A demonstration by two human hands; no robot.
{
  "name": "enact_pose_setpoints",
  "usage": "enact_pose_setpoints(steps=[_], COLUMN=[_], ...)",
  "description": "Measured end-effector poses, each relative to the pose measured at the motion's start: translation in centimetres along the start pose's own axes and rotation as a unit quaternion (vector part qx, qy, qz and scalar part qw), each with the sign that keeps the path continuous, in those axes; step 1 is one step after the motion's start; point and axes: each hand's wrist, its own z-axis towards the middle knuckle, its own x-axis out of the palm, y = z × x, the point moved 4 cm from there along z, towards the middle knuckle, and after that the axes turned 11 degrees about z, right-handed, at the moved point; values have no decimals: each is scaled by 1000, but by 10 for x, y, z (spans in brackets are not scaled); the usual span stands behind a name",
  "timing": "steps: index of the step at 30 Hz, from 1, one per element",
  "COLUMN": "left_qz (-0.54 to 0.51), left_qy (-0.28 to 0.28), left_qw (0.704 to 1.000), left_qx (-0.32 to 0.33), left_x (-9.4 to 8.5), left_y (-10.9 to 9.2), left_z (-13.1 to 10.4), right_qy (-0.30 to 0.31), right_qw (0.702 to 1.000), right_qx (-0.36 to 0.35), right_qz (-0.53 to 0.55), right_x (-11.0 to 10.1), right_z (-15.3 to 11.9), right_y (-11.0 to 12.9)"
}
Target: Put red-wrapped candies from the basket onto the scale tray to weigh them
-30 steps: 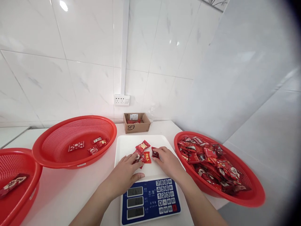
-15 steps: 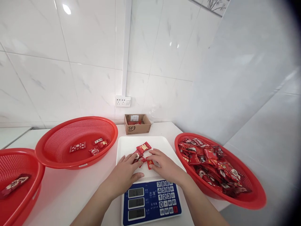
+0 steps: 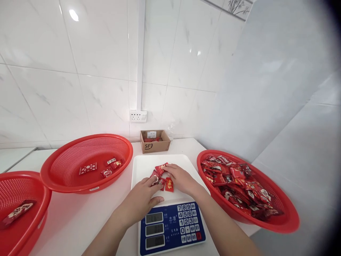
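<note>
A few small red candy packets lie close together on the white pan (image 3: 138, 163) of a digital scale. My left hand (image 3: 140, 199) comes in from the left with its fingers stretched over a red and white packet (image 3: 154, 180) and its thumb apart. My right hand (image 3: 182, 179) has its fingertips closed on the right end of the upper red packet (image 3: 160, 168); its thumb is hidden. Below that hand, a red packet with gold lettering (image 3: 169, 185) sits untouched. The scale's blue keypad panel (image 3: 173, 227) shows between my forearms.
At right a red plastic basket (image 3: 289, 217) holds many red packets. Two more red baskets stand at left, one (image 3: 71, 153) with several packets, the nearer (image 3: 39, 177) with a long packet (image 3: 18, 211). A small cardboard box (image 3: 157, 146) sits by the wall.
My right hand has moved up and left from the gold-lettered packet to the upper packet, leaving the former exposed. My left hand stays nearly in place over the packets.
</note>
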Motion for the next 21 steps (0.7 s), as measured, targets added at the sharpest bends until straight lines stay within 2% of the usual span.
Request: enact_pose_setpoints(steps=[7,15,21], left_qz=[-1,10,17], left_qy=[5,-9,-16], left_qw=[1000,1000,1000], left_qx=[1,5,13], left_x=[-1,8,5], left_y=[0,4,3], left_z=[1,2,-1], right_qy=[-8,-7,-71], right_qw=[1000,997,996], right_qx=[-4,-16,31], right_qz=[28,71,55], right_x=[-9,-13,-20], right_z=[-16,-24,-39], right_y=[-5,-3,-9])
